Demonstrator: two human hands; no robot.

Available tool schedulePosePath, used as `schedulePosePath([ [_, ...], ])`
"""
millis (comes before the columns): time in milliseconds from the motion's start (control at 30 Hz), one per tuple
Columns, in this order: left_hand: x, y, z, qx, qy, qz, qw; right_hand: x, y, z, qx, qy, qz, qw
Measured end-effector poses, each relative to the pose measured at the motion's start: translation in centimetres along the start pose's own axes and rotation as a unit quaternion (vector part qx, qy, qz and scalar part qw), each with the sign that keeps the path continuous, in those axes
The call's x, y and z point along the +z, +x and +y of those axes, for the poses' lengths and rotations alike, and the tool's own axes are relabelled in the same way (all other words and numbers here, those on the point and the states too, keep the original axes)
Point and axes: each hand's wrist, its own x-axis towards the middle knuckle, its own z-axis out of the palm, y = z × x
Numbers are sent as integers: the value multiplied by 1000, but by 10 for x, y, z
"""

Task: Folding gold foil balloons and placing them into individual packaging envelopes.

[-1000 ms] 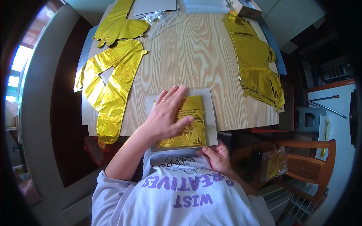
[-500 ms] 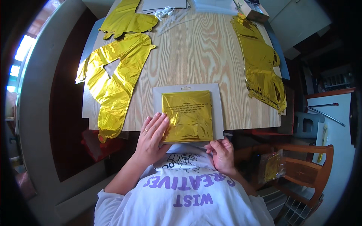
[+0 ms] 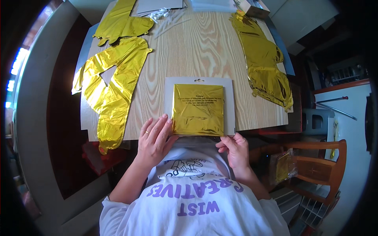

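Observation:
A flat packet [image 3: 199, 108] with a folded gold foil balloon inside a clear sleeve on white backing lies at the near edge of the wooden table [image 3: 197, 47]. My left hand [image 3: 154, 141] lies with spread fingers at the packet's near left corner, fingertips touching its edge. My right hand [image 3: 235, 148] pinches the packet's near right corner between thumb and fingers.
A flat gold foil balloon [image 3: 112, 84] lies on the table's left side, another [image 3: 120, 21] beyond it, and a long one [image 3: 264, 63] along the right edge. White sheets and a box sit at the far edge. A wooden chair [image 3: 315, 169] with a gold packet stands at lower right.
My left hand has slid off the top of the packet to its near left corner. The packet now lies uncovered and squared to the table edge.

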Motion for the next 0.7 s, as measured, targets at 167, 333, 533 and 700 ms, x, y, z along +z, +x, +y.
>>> schedulePosePath([
  [167,-5,21,3,-6,-58,-49,997,-2,4,-15,0,-132,-2,991],
  [333,5,50,25,62,-117,-112,985,-10,-1,-41,-133,-462,58,875],
  [533,26,70,16,87,-44,-131,986,-13,10,-72,-397,-592,13,701],
  [700,25,78,6,85,-73,-138,984,0,39,-66,-453,-650,-79,605],
])
